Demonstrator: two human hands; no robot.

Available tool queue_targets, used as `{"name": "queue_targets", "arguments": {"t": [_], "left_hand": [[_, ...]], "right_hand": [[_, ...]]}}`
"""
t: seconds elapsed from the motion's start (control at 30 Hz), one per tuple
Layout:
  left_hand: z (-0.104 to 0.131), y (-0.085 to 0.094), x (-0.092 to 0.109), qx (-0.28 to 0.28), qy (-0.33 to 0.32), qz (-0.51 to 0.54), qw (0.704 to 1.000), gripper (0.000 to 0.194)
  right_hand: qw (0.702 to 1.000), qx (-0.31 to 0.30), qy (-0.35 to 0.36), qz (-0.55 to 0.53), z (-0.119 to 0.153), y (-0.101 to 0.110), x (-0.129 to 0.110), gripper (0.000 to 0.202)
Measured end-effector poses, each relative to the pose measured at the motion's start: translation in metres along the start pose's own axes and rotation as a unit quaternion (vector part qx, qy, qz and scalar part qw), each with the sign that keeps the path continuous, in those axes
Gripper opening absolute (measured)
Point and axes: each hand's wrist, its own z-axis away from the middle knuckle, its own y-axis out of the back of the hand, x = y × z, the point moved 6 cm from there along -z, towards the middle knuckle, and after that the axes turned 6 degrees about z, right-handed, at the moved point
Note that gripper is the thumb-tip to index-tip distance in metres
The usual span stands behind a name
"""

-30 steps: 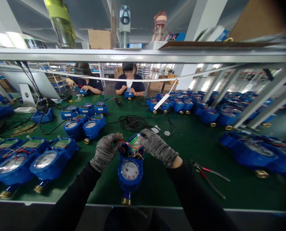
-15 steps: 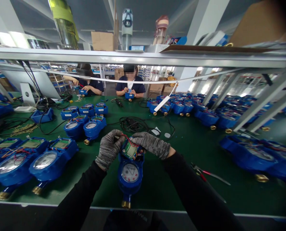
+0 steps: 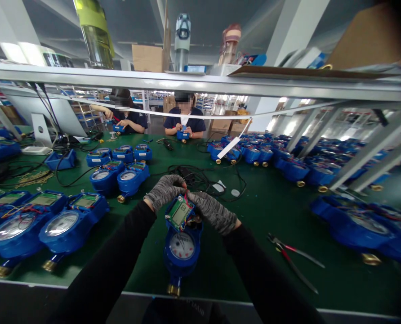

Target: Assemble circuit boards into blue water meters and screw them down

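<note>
Head camera view: a blue meter (image 3: 182, 258) with a round dial lies face up at the near edge of a green table (image 3: 261, 202), centred before the wearer, its brass end toward them. A small circuit board with a screen (image 3: 178, 213) sits askew over its far half, covering much of the compartment beneath. Thin red wires (image 3: 186, 195) rise from the board; where they end is hidden among the fingers, and the screen's dark marks are too small to read.

Both hands wear grey knitted gloves. The left hand (image 3: 166, 191) arches over from the left, thumb and fingers pinched narrow on the red wires. The right hand (image 3: 214, 211) slants in from the right, fingers bent beside the board; its fingertips are partly hidden, so I cannot tell whether they grip anything.

Compared with half a second ago, the hands are closer together, the board has turned and shifted left, and marks now show on its screen.

Red-handled pliers (image 3: 279, 245) lie open to the right. A black cable (image 3: 203, 180) tangles beyond the hands. More blue meters (image 3: 61, 225) stand at left, the outermost cut off by the frame. Across the table, two co-workers (image 3: 184, 121) each handle a blue piece, beneath a shelf (image 3: 200, 81).
</note>
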Motion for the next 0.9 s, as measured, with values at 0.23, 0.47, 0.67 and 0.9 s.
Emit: {"name": "queue_targets", "arguments": {"t": [0.23, 0.47, 0.67, 0.9], "left_hand": [[0.011, -0.003, -0.021, 0.026, 0.064, 0.157, 0.985, 0.031], [0.089, 0.020, -0.027, 0.168, 0.033, 0.171, 0.970, 0.037], [0.095, -0.005, -0.002, 0.066, 0.018, 0.139, 0.988, 0.041], [0.094, 0.006, -0.009, 0.196, -0.063, 0.162, 0.965, 0.041]], "right_hand": [[0.999, 0.012, -0.043, -0.031, 0.002, -0.015, -0.021, 0.027], [0.986, 0.163, -0.038, 0.021, 0.018, -0.009, 0.007, 0.036], [0.985, 0.171, -0.029, -0.012, 0.018, -0.022, 0.001, 0.039], [0.971, 0.202, -0.085, -0.093, 0.004, -0.020, -0.004, 0.036]]}}
